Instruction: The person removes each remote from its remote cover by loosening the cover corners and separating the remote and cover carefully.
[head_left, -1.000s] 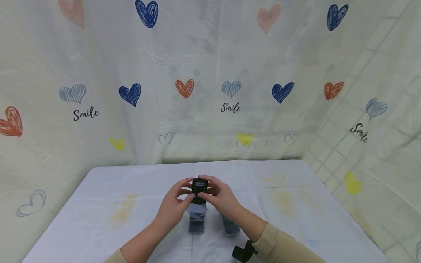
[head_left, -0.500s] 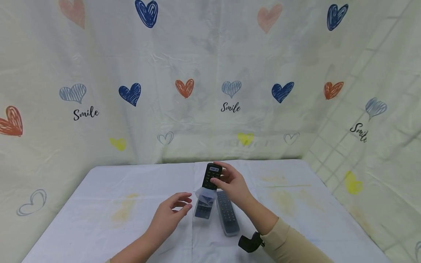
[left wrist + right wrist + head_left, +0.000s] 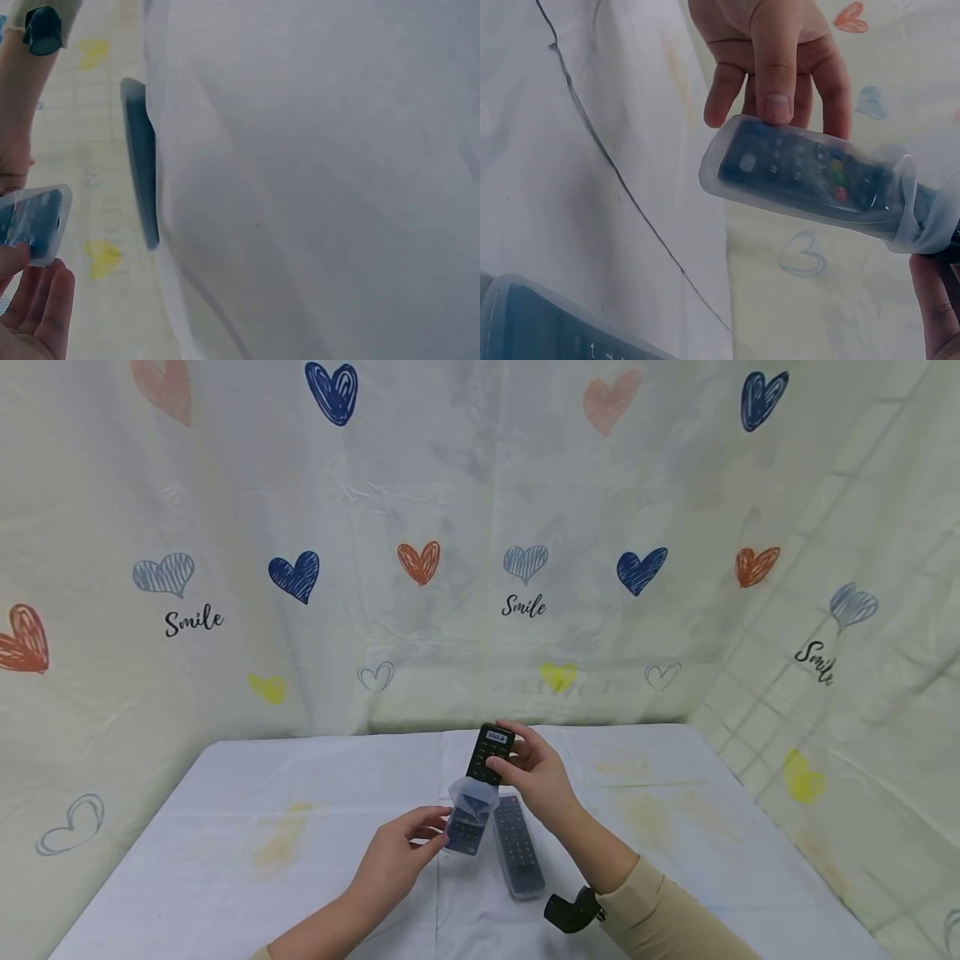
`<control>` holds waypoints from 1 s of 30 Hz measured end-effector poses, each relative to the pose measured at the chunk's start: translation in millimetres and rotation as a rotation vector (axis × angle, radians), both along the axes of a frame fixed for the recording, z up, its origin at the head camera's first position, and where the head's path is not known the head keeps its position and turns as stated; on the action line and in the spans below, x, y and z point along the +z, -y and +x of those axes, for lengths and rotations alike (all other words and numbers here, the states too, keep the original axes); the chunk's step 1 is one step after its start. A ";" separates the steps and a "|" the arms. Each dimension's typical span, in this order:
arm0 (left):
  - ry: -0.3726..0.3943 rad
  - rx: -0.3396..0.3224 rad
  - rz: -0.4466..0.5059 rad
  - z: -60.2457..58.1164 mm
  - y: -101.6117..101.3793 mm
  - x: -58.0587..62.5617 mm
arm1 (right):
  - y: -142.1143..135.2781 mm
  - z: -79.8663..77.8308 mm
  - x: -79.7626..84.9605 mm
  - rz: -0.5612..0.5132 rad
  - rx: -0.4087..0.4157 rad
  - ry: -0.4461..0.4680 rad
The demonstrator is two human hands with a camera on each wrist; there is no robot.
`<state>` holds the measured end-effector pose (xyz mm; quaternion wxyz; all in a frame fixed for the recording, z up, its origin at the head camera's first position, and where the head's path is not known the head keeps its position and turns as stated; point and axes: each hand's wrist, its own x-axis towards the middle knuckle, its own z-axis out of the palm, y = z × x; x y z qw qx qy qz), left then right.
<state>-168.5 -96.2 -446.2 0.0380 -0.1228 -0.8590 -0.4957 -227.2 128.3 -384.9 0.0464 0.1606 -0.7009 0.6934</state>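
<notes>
A black remote control (image 3: 491, 750) is tilted above the table, its upper part bare and its lower part inside a translucent sleeve (image 3: 468, 827). The sleeve's upper edge is bunched around the remote's middle. My right hand (image 3: 542, 777) grips the bare upper end, thumb across the buttons. My left hand (image 3: 401, 856) pinches the sleeved lower end; in the right wrist view its thumb (image 3: 777, 105) presses on the sleeve's edge. Coloured buttons show through the sleeve there. To the right, a second remote control (image 3: 519, 852) in a clear cover lies on the table.
A white cloth covers the table (image 3: 637, 893), with faint yellow stains. Behind it hangs a pale curtain (image 3: 480, 485) printed with hearts and "Smile". A black camera-like device (image 3: 570, 910) is worn at the right wrist, close to the second remote.
The sleeved remote has moved up and right with my right hand and tilted. My left hand let go of the upper part, drew back, then came to the sleeve's lower end. The second remote is uncovered.
</notes>
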 end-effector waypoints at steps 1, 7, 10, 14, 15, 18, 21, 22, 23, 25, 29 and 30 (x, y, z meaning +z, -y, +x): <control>-0.003 -0.003 -0.002 0.2 -0.2 0.9 | -0.1 -0.2 0.3 -0.001 0.000 0.002; -0.024 -0.030 -0.015 1.8 0.9 6.5 | -2.3 -0.6 1.5 -0.029 -0.018 0.026; -0.029 -0.051 -0.009 1.5 1.9 7.6 | -5.2 -1.7 0.9 -0.034 -0.031 0.039; -0.015 -0.082 0.015 1.2 2.8 7.7 | -11.3 -3.7 1.2 -0.043 -0.044 0.045; -0.008 -0.088 0.022 1.4 2.9 7.5 | -13.0 -4.2 1.6 -0.051 -0.051 0.045; 0.012 -0.098 0.040 2.9 3.5 6.9 | -17.5 -6.6 2.9 -0.090 -0.068 0.042; 0.013 -0.082 0.045 4.3 3.7 7.0 | -19.7 -8.4 5.0 -0.121 -0.075 0.040; 0.012 -0.073 0.044 4.5 3.6 7.2 | -19.9 -9.0 5.8 -0.125 -0.073 0.040; 0.013 -0.067 0.047 4.8 3.4 7.6 | -19.8 -9.3 6.8 -0.129 -0.073 0.042; 0.018 -0.062 0.058 4.9 2.7 8.4 | -19.1 -10.3 8.4 -0.139 -0.080 0.046; 0.030 -0.064 0.073 5.3 -1.1 10.7 | -16.5 -11.9 9.9 -0.171 -0.095 0.058; 0.028 -0.061 0.072 5.0 -2.5 11.3 | -16.0 -12.0 9.7 -0.177 -0.095 0.064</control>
